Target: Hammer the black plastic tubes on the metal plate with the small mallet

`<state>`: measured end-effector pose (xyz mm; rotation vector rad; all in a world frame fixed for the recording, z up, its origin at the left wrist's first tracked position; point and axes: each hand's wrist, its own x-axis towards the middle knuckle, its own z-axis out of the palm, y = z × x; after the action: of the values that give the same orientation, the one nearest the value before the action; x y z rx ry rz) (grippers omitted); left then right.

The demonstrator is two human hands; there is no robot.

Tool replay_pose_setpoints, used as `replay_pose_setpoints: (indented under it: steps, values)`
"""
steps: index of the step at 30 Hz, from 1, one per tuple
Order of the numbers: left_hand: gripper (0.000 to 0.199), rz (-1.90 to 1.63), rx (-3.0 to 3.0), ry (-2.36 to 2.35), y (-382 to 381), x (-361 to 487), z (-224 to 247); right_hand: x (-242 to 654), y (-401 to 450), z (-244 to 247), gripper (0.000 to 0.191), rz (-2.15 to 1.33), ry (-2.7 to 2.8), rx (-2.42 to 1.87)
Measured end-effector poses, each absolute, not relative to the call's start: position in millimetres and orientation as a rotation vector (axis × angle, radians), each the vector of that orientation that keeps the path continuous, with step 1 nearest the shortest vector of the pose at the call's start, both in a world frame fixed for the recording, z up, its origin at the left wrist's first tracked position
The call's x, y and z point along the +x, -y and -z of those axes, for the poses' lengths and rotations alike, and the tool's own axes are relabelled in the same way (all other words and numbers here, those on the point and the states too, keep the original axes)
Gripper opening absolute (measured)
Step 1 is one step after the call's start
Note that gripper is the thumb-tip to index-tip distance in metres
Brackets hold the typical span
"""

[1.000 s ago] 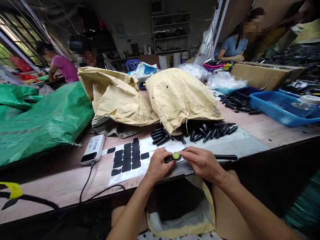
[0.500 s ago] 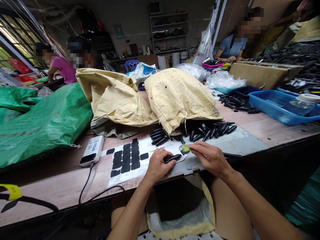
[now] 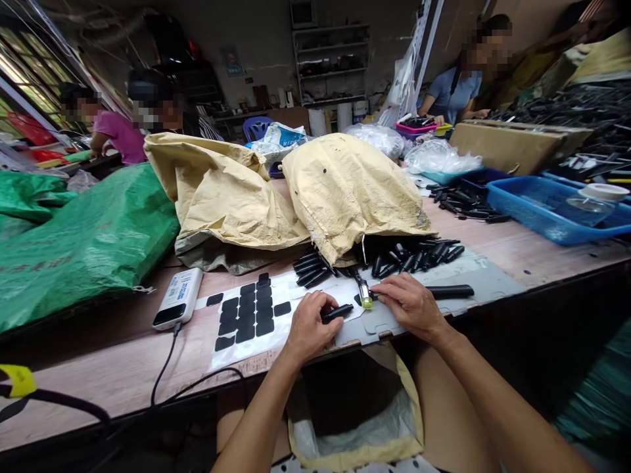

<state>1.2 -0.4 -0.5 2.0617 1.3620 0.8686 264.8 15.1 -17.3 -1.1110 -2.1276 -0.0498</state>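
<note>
My left hand (image 3: 315, 323) is wrapped round a short black tube (image 3: 338, 313) at the table's front edge. To its right, the fingertips of my right hand (image 3: 407, 299) are pinched together beside a small tool with a silvery shaft and a yellow-green end (image 3: 366, 302); what they hold is too small to make out. A long black handle (image 3: 451, 291) lies behind that hand. Black square pads (image 3: 246, 315) in rows stick to a white sheet (image 3: 286, 332) on the left. More black tubes (image 3: 414, 258) are heaped behind my hands.
Two beige sacks (image 3: 350, 190) stand behind the tubes. A white power bank (image 3: 177, 297) with a cable and a green sack (image 3: 93, 230) are at the left. A blue tray (image 3: 542, 220) is at the right. An open bag (image 3: 355, 453) rests on my lap. Other people sit farther back.
My right hand has turned slightly. The yellow-green end has moved a little lower, and the silvery shaft and long black handle now show more. My left hand still holds the tube.
</note>
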Motion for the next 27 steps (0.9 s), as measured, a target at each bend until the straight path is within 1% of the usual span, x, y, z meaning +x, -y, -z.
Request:
replay_pose_setpoints:
  steps: [15, 19, 21, 24, 27]
  values:
    - [0.014, -0.875, 2.089, -1.365, 0, 2, -1, 265, -15, 15, 0.025, 0.017, 2.133, -1.146]
    - [0.014, -0.838, 2.100, -1.328, 18, 4, -12, 266, -16, 16, 0.024, 0.015, 2.126, -1.149]
    - [0.015, -0.738, 2.104, -1.226, 37, 7, -23, 266, -17, 18, 0.024, 0.015, 2.132, -1.148]
    - [0.016, -0.475, 2.076, -0.998, 72, 14, -28, 266, -17, 19, 0.023, 0.016, 2.135, -1.153]
    - [0.021, -0.249, 2.033, -0.996, 96, 17, -1, 266, -16, 19, 0.023, 0.012, 2.125, -1.152]
